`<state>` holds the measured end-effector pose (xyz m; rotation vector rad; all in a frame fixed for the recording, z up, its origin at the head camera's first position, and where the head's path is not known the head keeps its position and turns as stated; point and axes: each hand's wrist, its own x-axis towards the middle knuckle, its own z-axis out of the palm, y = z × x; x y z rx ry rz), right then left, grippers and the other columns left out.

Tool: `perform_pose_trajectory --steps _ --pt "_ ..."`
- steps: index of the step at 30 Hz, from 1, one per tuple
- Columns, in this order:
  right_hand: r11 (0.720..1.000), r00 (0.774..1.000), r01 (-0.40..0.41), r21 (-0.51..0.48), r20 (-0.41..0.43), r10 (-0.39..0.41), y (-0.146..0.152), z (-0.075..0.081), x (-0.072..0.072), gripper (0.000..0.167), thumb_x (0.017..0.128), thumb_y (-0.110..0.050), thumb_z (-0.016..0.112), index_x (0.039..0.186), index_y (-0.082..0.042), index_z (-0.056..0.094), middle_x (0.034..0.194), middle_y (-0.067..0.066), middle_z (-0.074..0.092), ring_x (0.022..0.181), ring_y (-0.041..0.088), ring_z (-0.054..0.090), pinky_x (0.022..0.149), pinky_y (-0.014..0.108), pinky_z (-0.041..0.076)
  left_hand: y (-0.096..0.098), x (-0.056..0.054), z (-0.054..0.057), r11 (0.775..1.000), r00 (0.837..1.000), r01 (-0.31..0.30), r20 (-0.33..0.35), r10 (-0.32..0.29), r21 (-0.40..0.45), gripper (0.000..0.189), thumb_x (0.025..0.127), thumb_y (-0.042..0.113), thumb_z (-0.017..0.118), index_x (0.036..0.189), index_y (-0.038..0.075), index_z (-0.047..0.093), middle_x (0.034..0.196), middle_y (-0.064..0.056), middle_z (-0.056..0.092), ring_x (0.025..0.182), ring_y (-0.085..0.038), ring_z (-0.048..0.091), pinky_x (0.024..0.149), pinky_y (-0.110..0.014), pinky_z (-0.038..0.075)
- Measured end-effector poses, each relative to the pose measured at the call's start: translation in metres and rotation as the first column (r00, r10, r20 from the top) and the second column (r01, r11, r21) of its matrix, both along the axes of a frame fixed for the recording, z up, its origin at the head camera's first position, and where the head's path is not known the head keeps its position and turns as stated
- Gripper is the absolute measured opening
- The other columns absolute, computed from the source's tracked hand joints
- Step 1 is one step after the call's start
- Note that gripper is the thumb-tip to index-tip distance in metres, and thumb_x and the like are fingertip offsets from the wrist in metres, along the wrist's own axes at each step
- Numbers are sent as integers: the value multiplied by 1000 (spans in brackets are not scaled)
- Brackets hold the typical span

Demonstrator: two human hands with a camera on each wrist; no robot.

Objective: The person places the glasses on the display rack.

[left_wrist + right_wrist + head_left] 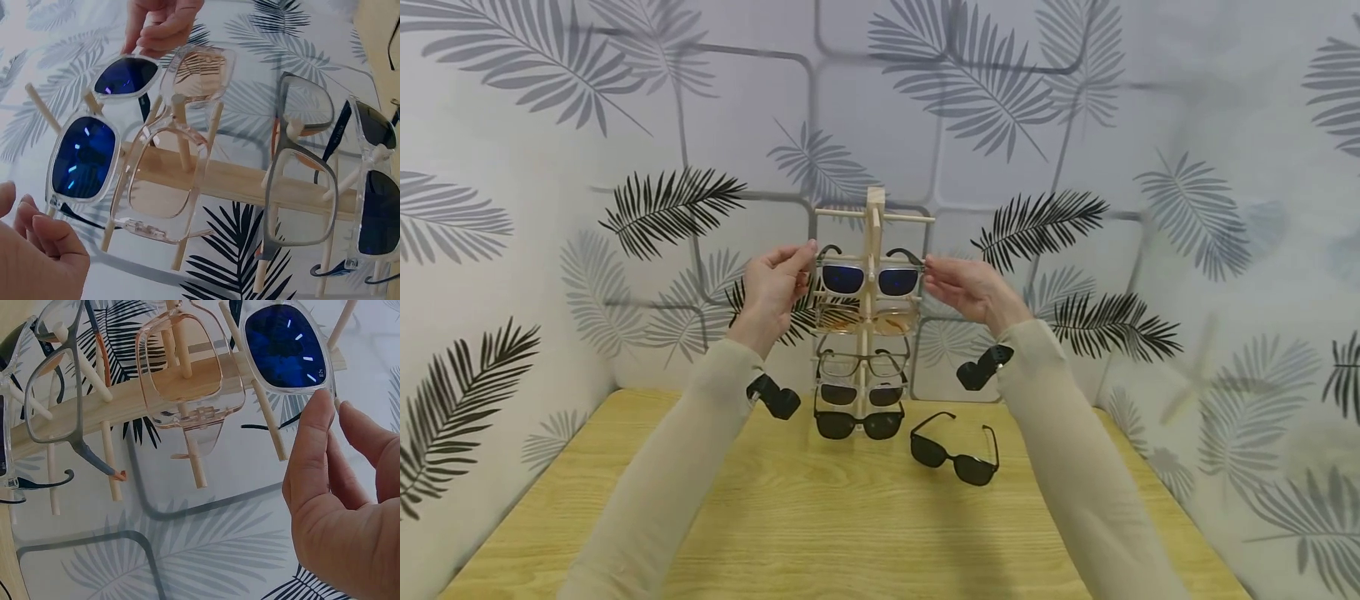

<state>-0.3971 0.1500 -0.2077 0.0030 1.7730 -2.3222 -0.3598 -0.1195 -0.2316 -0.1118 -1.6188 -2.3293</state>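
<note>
Sunglasses with blue lenses and a clear frame point(842, 279) sit high on a wooden glasses rack point(876, 200). My right hand point(970, 287) is at their right end, thumb and forefinger pinching the frame's outer corner in the right wrist view. At the other end, my left hand point(44, 256) has its fingers loosely bent, with a small gap to the frame in the left wrist view. Below hang tinted clear-framed glasses point(159, 181), grey-framed glasses point(300, 194), clear-framed dark sunglasses point(378, 212) and black sunglasses point(837, 425).
Another pair of black sunglasses point(955, 462) lies with its temples unfolded on the wooden table point(820, 517), right of the rack. Bare pegs point(910, 218) stick out near the rack's top. A leaf-patterned wall point(745, 125) stands close behind.
</note>
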Motion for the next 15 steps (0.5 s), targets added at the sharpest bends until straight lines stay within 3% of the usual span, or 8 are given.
perform_pose_trajectory --steps 6,15 --pt "1000 999 -27 16 -25 28 4 -6 5 7 94 -13 67 98 -7 68 85 4 69 74 11 67 68 20 58 4 14 -6 998 995 -7 -95 1 -60 33 89 31 73 98 -1 68 65 1 56 50 -9 41 45 -21 34" --pt "995 993 -84 45 -81 87 15 -10 19 19 97 -11 62 115 -5 61 84 3 70 74 11 68 72 22 59 14 25 -16 989 991 45 -122 -62 -142 45 91 40 68 93 -5 66 58 4 56 47 -8 44 44 -18 37"
